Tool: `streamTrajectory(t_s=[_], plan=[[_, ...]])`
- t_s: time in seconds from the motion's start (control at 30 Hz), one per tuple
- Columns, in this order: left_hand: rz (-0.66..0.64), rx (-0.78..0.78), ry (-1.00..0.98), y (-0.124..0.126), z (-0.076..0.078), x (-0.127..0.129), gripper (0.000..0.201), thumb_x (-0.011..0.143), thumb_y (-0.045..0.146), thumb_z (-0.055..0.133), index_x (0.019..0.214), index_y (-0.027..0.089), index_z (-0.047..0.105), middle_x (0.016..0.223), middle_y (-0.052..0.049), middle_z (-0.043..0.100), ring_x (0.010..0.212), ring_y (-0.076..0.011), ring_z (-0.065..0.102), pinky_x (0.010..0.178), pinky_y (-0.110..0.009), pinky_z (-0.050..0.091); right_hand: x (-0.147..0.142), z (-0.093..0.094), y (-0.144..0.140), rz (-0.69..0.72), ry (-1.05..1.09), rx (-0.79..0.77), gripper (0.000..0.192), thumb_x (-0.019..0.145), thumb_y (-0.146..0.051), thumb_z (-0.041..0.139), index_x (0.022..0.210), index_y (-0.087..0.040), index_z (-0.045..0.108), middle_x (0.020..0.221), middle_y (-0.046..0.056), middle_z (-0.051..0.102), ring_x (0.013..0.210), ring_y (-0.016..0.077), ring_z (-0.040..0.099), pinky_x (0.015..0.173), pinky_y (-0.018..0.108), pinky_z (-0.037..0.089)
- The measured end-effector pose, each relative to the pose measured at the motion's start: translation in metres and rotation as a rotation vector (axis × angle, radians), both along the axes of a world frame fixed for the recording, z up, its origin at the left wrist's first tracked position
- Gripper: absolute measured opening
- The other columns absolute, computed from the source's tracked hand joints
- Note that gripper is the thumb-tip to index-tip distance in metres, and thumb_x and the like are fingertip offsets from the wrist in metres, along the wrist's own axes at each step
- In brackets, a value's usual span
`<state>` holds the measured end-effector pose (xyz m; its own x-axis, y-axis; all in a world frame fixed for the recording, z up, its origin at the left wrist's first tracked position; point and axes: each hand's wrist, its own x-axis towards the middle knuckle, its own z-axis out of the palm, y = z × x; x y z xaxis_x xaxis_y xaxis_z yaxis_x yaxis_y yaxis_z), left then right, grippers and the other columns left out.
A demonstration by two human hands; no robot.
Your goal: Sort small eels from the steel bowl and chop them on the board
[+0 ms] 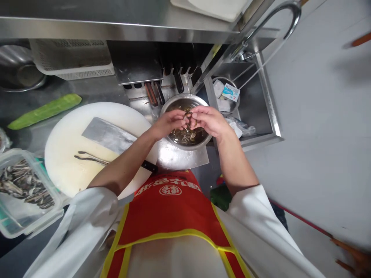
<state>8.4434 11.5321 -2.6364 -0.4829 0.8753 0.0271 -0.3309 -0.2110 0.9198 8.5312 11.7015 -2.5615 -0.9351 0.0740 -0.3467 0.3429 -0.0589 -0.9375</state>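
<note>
Over a steel bowl (199,146) of brownish water, my left hand (169,123) and my right hand (211,120) come together with fingertips nearly touching. Both are closed, pinching a small, thin, brownish piece whose kind I cannot make out. Pale and dark slender strips (187,137) float in the water beneath them. To the left, a cleaver (108,135) lies on a round white cutting board (65,154), its black handle toward me. Near the blade is a pair of dark, thin metal tongs or a similar forked thing (92,158), partly hidden by my left forearm.
A plastic tub (59,200) of small dried fish stands at the lower left. A peeled green cucumber-like vegetable (46,111) lies behind the board. Knives (150,93) sit in a rack behind the bowl. The sink (255,100) and faucet (296,15) are at right.
</note>
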Motion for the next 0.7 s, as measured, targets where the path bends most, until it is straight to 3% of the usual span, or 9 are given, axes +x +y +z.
streamTrajectory(t_s=[0.13, 0.23, 0.37, 0.53, 0.6, 0.7], plan=[[0.121, -0.071, -0.112, -0.017, 0.000, 0.004, 0.034, 0.072, 0.039, 0.082, 0.092, 0.015, 0.068, 0.076, -0.003, 0.068, 0.065, -0.0108, 0.062, 0.063, -0.025, 0.051, 0.005, -0.005, -0.018, -0.026, -0.057, -0.065, 0.031, 0.071, -0.032, 0.078, 0.094, -0.016, 0.065, 0.065, -0.002, 0.065, 0.057, 0.0123, 0.062, 0.053, 0.025, 0.055], [0.178, -0.146, -0.057, -0.053, -0.006, 0.001, 0.036, 0.071, 0.043, 0.081, 0.088, 0.014, 0.071, 0.074, -0.003, 0.068, 0.060, -0.0098, 0.058, 0.060, -0.025, 0.048, 0.010, -0.018, -0.046, 0.006, -0.101, -0.099, 0.031, 0.069, -0.029, 0.079, 0.095, -0.017, 0.065, 0.070, -0.001, 0.068, 0.057, 0.0113, 0.062, 0.052, 0.023, 0.054], [0.179, -0.386, 0.194, -0.139, -0.016, -0.005, 0.034, 0.074, 0.046, 0.076, 0.088, 0.015, 0.075, 0.073, -0.004, 0.070, 0.062, -0.0131, 0.059, 0.061, -0.027, 0.049, 0.012, -0.055, -0.112, 0.098, -0.189, -0.117, 0.030, 0.069, -0.019, 0.075, 0.097, -0.016, 0.065, 0.077, 0.000, 0.071, 0.057, 0.0112, 0.063, 0.051, 0.023, 0.054], [0.166, -0.731, 0.384, -0.260, -0.024, -0.005, 0.037, 0.077, 0.052, 0.070, 0.093, 0.019, 0.077, 0.085, -0.005, 0.076, 0.077, -0.0191, 0.068, 0.071, -0.028, 0.053, 0.004, -0.109, -0.218, 0.355, -0.328, -0.131, 0.019, 0.079, -0.010, 0.064, 0.097, -0.016, 0.065, 0.070, -0.002, 0.067, 0.053, 0.0088, 0.060, 0.051, 0.020, 0.052], [0.194, -0.825, 0.396, -0.307, -0.024, -0.001, 0.039, 0.078, 0.055, 0.069, 0.094, 0.020, 0.078, 0.090, -0.005, 0.077, 0.081, -0.0196, 0.069, 0.074, -0.028, 0.053, 0.002, -0.122, -0.255, 0.457, -0.304, -0.131, 0.020, 0.081, -0.011, 0.063, 0.100, -0.015, 0.065, 0.070, -0.002, 0.065, 0.054, 0.0085, 0.060, 0.052, 0.019, 0.052], [0.323, -0.962, 0.373, -0.377, -0.017, 0.012, 0.043, 0.077, 0.059, 0.069, 0.095, 0.021, 0.078, 0.095, -0.005, 0.078, 0.084, -0.0203, 0.069, 0.075, -0.027, 0.053, 0.001, -0.128, -0.292, 0.627, -0.215, -0.132, 0.026, 0.082, -0.014, 0.064, 0.108, -0.016, 0.065, 0.085, 0.002, 0.070, 0.065, 0.0100, 0.065, 0.059, 0.021, 0.054]])
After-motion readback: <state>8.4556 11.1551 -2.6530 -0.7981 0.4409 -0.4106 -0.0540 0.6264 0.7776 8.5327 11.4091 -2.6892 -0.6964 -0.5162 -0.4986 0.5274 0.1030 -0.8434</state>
